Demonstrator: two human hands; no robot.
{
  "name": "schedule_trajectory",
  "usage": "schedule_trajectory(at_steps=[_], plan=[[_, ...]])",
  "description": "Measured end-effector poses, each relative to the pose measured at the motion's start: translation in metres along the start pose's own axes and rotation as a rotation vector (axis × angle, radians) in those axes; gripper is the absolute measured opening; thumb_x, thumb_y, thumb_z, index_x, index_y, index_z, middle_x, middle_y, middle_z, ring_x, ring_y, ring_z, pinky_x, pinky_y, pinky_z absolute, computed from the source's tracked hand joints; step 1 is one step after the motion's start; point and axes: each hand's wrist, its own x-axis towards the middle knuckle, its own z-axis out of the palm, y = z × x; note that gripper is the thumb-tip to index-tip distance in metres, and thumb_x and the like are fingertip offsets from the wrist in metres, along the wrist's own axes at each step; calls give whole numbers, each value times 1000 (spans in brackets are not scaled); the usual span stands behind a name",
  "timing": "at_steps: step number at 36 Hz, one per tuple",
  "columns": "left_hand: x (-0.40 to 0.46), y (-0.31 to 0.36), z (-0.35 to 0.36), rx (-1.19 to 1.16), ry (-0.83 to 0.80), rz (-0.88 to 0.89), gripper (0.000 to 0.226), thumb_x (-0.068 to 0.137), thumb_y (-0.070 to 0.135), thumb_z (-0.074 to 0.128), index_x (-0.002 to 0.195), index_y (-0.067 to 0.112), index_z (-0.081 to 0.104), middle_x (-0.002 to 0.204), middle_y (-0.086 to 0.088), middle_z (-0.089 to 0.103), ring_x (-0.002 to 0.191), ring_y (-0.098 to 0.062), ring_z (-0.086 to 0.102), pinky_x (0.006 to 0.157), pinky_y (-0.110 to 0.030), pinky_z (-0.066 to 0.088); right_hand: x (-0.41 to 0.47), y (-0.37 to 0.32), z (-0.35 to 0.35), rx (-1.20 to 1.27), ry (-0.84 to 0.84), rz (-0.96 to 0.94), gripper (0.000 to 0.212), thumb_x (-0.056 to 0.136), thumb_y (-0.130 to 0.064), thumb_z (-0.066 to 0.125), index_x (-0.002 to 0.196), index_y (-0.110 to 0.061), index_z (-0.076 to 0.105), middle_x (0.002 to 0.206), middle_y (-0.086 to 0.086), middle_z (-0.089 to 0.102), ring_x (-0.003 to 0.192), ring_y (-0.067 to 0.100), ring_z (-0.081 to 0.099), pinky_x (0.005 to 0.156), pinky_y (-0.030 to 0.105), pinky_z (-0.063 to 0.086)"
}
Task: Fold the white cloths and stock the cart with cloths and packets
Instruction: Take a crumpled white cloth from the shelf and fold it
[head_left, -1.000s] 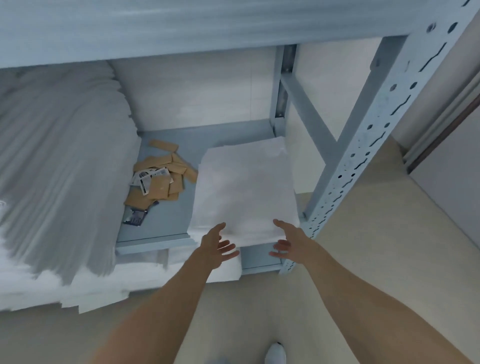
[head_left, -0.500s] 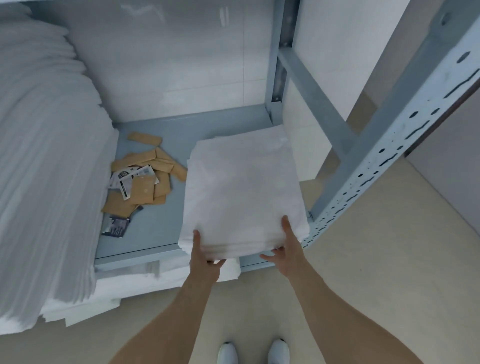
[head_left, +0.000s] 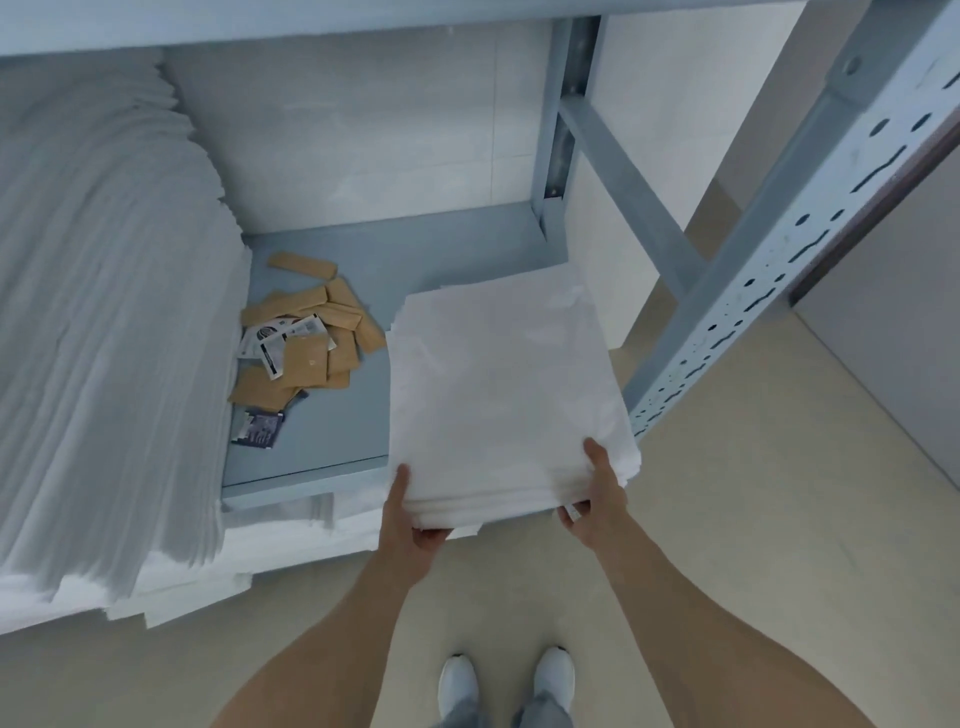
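Stack of folded white cloths (head_left: 498, 395) lies flat on the grey shelf (head_left: 332, 426), long axis running from the shelf's back wall out toward the person. Near edge overhangs the shelf's front lip.

Left hand (head_left: 410, 519) grips the near-left corner: thumb on top, fingers curled underneath. Right hand (head_left: 597, 493) grips the near-right corner the same way, thumb on top, fingers tucked below the edge. Both hands equally near; the stack extends straight away from the fingers, into the shelf.

Loose packets (head_left: 306, 343) lie on the shelf just left of the stack, apart from it.

Judgement: a straight pull along the long axis should bring the stack clear of the shelf upright (head_left: 753, 291) on its right.
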Motion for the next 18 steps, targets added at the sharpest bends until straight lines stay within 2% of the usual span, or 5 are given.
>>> schedule_trajectory(at_steps=[7,10,13,17,18], plan=[[8,11,-22,-17,-68,-43,66,81,64,66,127,17,63,126,-10,70,116,-34,65,84,-54,57,2,-2,-28,-75,-183,25,42,77,-41,79,106,-24,55,122,9,61,107,28,61,102,49,48],[17,11,-29,57,-76,-57,70,81,66,64,131,17,62,128,-10,68,120,-34,62,96,-57,51,12,-8,-35,-104,-154,-37,55,78,-48,78,121,-24,53,126,8,59,113,31,59,99,51,49],[26,14,-38,82,-86,-106,76,78,71,63,131,17,63,126,-9,70,121,-30,62,101,-50,49,25,-18,-44,-201,-31,-140,82,77,-54,77,143,-19,43,137,5,54,122,31,53,101,54,45],[36,31,-38,115,-86,-157,79,76,75,62,119,10,70,104,-7,76,86,-24,72,78,-36,53,39,-42,-46,-318,-18,-192,59,75,-62,75,114,-20,61,125,1,62,115,28,58,96,49,48],[42,35,-35,149,-90,-162,78,75,75,63,115,9,73,107,-8,76,91,-25,73,81,-37,53,45,-50,-45,-355,-7,-197,61,74,-64,74,114,-20,59,121,1,63,113,28,58,94,49,50]])
